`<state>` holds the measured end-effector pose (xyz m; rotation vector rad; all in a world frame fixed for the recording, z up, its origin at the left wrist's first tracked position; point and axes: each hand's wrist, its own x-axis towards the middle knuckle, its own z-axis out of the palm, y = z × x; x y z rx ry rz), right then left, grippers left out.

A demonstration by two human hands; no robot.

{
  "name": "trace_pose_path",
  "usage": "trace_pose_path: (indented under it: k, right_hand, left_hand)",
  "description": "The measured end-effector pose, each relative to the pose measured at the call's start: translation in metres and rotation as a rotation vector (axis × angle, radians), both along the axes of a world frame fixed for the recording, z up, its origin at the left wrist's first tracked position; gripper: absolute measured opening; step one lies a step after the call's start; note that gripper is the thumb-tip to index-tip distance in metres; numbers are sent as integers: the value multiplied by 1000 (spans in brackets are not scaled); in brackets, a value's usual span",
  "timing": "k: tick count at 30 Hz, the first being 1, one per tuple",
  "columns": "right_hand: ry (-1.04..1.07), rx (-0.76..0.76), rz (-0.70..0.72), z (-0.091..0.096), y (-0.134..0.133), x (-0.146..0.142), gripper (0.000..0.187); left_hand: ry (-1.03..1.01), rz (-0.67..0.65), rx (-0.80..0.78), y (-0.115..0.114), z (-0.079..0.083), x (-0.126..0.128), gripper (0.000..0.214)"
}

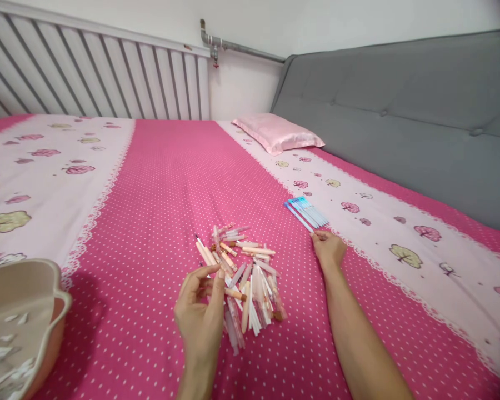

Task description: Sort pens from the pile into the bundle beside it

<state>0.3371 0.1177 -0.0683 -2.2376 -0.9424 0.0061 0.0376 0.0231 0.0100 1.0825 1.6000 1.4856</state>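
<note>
My left hand (202,303) is closed, thumb against fingers, over the near left side of a loose pile of pens (256,278). A peach pen (235,294) with a brown end pokes out from between its fingers. The pile mixes pink, peach, white and clear pens lying in all directions. Further right, my right hand (329,247) pinches the near end of a light blue pen (299,217). That pen lies at the left side of a neat row of blue pens (310,210), set side by side on the bedspread.
A beige plastic basin (52,311) with white scraps in it stands at the lower left. The bed has a pink dotted bedspread (179,166). A pink pillow (279,133) lies by the grey headboard (400,111). Behind are a white radiator (108,72) and a pipe (250,49).
</note>
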Motion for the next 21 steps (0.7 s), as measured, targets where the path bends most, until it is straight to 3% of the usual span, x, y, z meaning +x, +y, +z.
trace_pose_path:
  k: [21]
  right_hand:
    - [25,15,-110,1,4,-6,28]
  left_hand:
    - [24,-13,8,0,0,-1,35]
